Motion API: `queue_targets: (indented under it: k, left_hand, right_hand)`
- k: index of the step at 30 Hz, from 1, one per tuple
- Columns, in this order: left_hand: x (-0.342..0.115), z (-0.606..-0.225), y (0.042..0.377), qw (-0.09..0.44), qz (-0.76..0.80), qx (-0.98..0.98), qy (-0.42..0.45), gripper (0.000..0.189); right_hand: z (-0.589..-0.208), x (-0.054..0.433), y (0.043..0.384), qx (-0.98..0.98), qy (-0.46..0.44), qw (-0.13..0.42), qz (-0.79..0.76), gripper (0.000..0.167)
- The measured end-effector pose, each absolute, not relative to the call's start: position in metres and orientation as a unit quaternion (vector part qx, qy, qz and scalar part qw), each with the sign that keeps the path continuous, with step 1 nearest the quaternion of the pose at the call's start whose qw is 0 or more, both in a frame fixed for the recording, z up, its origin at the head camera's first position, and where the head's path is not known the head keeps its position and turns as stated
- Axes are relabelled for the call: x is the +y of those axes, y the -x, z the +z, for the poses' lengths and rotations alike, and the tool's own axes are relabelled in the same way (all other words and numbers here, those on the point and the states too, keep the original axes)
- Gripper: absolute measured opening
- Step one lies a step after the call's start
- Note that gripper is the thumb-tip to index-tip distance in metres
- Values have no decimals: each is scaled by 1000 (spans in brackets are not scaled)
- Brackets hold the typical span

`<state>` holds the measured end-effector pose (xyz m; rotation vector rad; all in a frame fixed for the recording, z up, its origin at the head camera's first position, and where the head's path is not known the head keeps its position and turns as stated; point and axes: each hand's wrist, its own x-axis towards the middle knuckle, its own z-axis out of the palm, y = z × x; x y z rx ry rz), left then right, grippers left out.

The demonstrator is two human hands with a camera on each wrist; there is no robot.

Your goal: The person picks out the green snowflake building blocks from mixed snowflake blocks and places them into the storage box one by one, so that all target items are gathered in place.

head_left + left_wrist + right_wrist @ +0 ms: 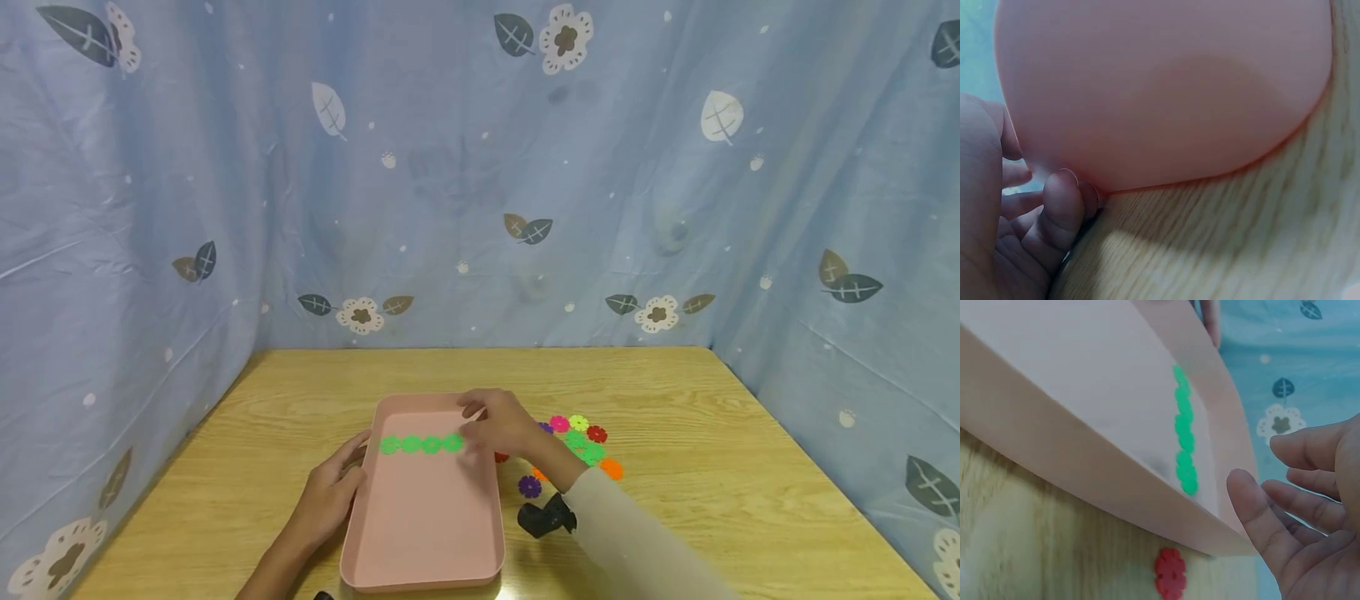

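Observation:
A pink rectangular tray (427, 525) lies on the table, also large in the left wrist view. Inside it, toward the far end, is a row of several green flower-shaped discs (432, 445). My left hand (327, 497) holds the tray at its left side; in the left wrist view, its curled fingers and thumb (1061, 194) meet the outer wall. Above the tray's far right rim is my right hand (498, 427), near the row's right end. In the right wrist view its fingers are apart and hold nothing. A red disc (1170, 574) lies just outside the tray wall.
Right of the tray lies a loose group of discs: green (591, 453), orange (612, 470), purple (529, 487), pink (559, 424), yellow (578, 423) and red (597, 434). A black object (546, 517) sits near the right forearm. A blue patterned curtain (465, 167) surrounds the wooden table (697, 500).

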<state>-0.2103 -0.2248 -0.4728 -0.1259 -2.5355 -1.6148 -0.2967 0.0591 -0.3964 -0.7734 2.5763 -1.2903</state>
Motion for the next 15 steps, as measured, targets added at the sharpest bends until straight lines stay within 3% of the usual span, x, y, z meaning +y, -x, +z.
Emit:
queue_targets:
  k: [15]
  left_hand:
    - [-224,-471,210,65,-543,-835,54,55]
  right_hand:
    - [-394,109,302,864,239,65,-439,38]
